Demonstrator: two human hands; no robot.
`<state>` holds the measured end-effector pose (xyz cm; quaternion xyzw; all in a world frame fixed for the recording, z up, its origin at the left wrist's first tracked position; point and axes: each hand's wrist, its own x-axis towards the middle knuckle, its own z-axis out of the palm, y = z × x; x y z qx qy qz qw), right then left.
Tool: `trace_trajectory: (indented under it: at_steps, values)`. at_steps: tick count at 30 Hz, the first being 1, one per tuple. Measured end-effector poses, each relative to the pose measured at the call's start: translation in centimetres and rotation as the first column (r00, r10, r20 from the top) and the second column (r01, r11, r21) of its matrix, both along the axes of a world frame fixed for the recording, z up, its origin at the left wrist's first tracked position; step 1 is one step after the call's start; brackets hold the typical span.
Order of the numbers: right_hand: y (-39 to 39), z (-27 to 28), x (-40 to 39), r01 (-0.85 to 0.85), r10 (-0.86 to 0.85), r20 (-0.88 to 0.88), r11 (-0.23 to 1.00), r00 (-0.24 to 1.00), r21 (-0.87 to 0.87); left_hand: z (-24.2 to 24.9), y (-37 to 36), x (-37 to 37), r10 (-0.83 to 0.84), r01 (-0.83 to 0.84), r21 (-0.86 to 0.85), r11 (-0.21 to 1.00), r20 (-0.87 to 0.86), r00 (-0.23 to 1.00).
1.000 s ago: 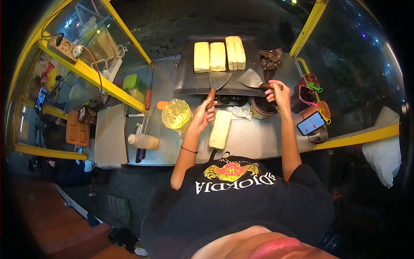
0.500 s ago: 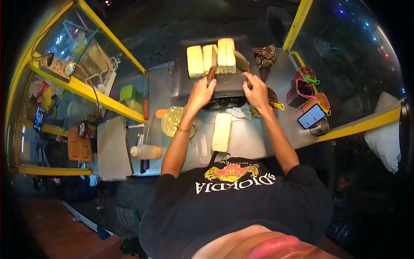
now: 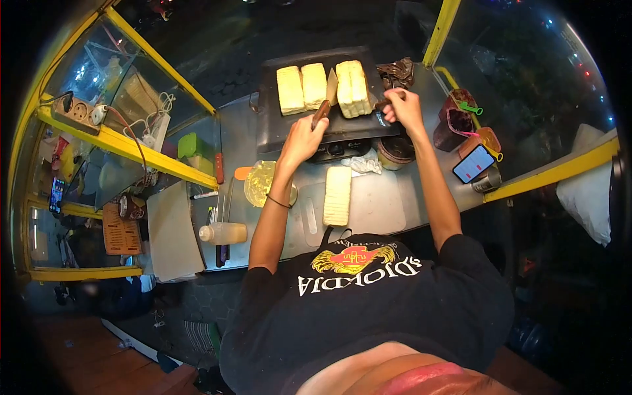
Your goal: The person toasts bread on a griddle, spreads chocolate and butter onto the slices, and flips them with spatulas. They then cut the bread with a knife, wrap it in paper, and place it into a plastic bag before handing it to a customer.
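Observation:
On the black griddle (image 3: 276, 138) stand pale yellow blocks of sliced bread: a left block (image 3: 289, 91), a middle block (image 3: 315, 87) and a right block (image 3: 353, 89) with browned edges. My left hand (image 3: 303, 139) is closed round the wooden handle of a spatula (image 3: 332, 87), its metal blade upright in the gap between the middle and right blocks. Just right of the right block, my right hand (image 3: 404, 110) grips a second spatula (image 3: 382, 104) by its dark handle; its blade is mostly hidden. Nearer me, another sliced bread block (image 3: 338, 195) lies on the metal counter.
A tub of yellow spread (image 3: 261, 184) and a squeeze bottle (image 3: 224, 233) are at left. A white cloth (image 3: 363, 162) and a round container (image 3: 395, 151) sit before the griddle. Right are dark-stained tubs (image 3: 454, 122) and a phone (image 3: 473, 164). Yellow-framed glass (image 3: 148, 155) flanks the counter.
The right bread block now stands apart from the middle one, with the left spatula's blade in the gap. My right hand has shifted right and up, its spatula tilted differently.

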<state>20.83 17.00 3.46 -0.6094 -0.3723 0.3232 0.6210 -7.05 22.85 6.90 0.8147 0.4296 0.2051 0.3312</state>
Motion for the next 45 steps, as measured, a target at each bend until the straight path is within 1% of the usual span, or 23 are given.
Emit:
trace_trajectory:
  at_steps: [2, 3, 4, 6, 7, 9, 12, 14, 16, 17, 20, 21, 22, 24, 28, 30, 34, 36, 37, 40, 41, 43, 45]
  values:
    - [-1.4, 3.4, -2.0, 0.051, -0.058, 0.344, 0.998, 0.937, 0.029, 0.0, 0.7, -0.4, 0.035, -0.025, -0.096, 0.995, 0.111, 0.993]
    - [-1.6, 3.1, -1.7, 0.058, -0.138, 0.532, 0.985, 0.836, 0.164, -0.4, 1.0, -0.7, 0.030, -0.023, -0.051, 0.998, 0.150, 0.988]
    - [-2.4, 3.5, -1.6, 0.056, -0.138, 0.530, 0.984, 0.837, 0.168, -0.3, 1.2, -1.0, 0.032, -0.025, -0.046, 0.999, 0.148, 0.989]
    - [-4.2, 4.1, -1.2, 0.169, -0.171, 0.312, 0.985, 0.935, 0.033, -0.3, 1.5, -1.5, 0.013, -0.013, 0.000, 1.000, 0.050, 0.999]
    - [-4.5, 3.6, -0.2, 0.171, -0.146, 0.291, 0.983, 0.945, -0.063, -0.3, 1.5, -1.5, 0.014, -0.014, 0.001, 1.000, 0.050, 0.999]
    - [-3.4, 0.4, 1.4, 0.127, -0.123, 0.085, 0.991, 0.989, -0.042, -0.4, 1.4, -1.1, 0.000, 0.003, 0.057, 0.998, -0.067, 0.998]
    - [-1.2, -0.9, 1.3, 0.082, -0.082, -0.097, 0.997, 0.992, -0.013, 0.3, 0.6, 0.2, 0.012, -0.012, -0.002, 1.000, -0.065, 0.998]
    - [0.3, -0.5, 0.4, 0.050, -0.049, -0.052, 0.999, 0.997, 0.017, -0.9, 1.2, 0.3, -0.001, 0.001, -0.026, 1.000, -0.019, 1.000]
    - [-1.1, 2.7, -1.7, 0.069, -0.072, 0.306, 0.997, 0.949, 0.019, -0.9, 2.0, 0.5, -0.003, 0.004, -0.031, 1.000, 0.035, 0.999]
    - [-1.1, 2.4, -1.6, 0.076, -0.197, 0.581, 0.971, 0.790, 0.226, -0.7, 2.0, 0.3, 0.005, -0.005, 0.008, 1.000, 0.018, 1.000]
    - [-2.6, 2.3, -1.1, 0.138, -0.244, 0.600, 0.966, 0.762, 0.217, -0.6, 3.0, -0.4, 0.033, -0.032, 0.018, 0.999, -0.039, 0.999]
    - [-3.2, 2.7, -0.5, 0.138, -0.147, 0.440, 0.989, 0.886, 0.053, -0.1, 3.2, -0.5, 0.012, -0.011, 0.038, 0.999, -0.018, 1.000]
    - [-3.5, 2.9, -0.1, 0.159, -0.145, 0.260, 0.987, 0.955, -0.033, 0.1, 3.4, -0.5, -0.009, 0.009, 0.059, 0.998, 0.005, 1.000]
    - [-3.0, 1.0, 2.0, 0.141, -0.135, 0.119, 0.989, 0.984, -0.046, 0.3, 3.6, -0.2, 0.017, -0.020, 0.078, 0.997, 0.038, 0.999]
    - [-1.1, -0.2, 1.8, 0.105, -0.107, -0.048, 0.993, 0.993, -0.045, 0.8, 3.9, 1.0, 0.005, -0.006, 0.057, 0.998, 0.009, 1.000]
    - [-0.3, 0.0, 1.4, 0.075, -0.077, -0.056, 0.996, 0.995, -0.041, 0.8, 3.7, 1.2, 0.007, -0.005, 0.066, 0.998, -0.020, 1.000]
    - [1.3, 1.2, 0.4, 0.079, -0.074, 0.111, 0.996, 0.991, -0.034, 0.9, 3.3, 1.6, 0.023, -0.023, 0.033, 0.999, -0.004, 1.000]
    - [2.2, 2.0, -1.0, 0.050, -0.063, 0.484, 0.998, 0.873, 0.040, 0.2, 3.6, 2.6, 0.044, -0.045, 0.067, 0.997, 0.022, 0.999]
    - [2.3, 2.8, -1.7, 0.083, -0.083, 0.674, 0.996, 0.734, 0.033, 0.2, 3.5, 3.2, 0.074, -0.075, 0.044, 0.996, 0.019, 0.997]
    - [3.1, 3.7, -2.5, 0.016, -0.021, 0.771, 1.000, 0.637, 0.013, 1.0, 3.4, 4.4, 0.126, -0.121, 0.102, 0.987, -0.050, 0.991]
    - [2.9, 3.8, -2.5, 0.010, -0.019, 0.772, 1.000, 0.635, 0.016, 1.2, 3.2, 4.4, 0.134, -0.130, 0.095, 0.987, -0.037, 0.990]
    - [1.6, 4.6, -2.6, 0.145, -0.163, 0.746, 0.985, 0.645, 0.090, 2.4, 2.0, 3.8, 0.140, -0.135, 0.120, 0.984, -0.037, 0.989]
    - [-0.1, 5.3, -3.3, 0.149, -0.109, 0.690, 0.989, 0.716, 0.001, 2.5, 0.5, 3.4, 0.146, -0.139, 0.145, 0.980, -0.039, 0.989]
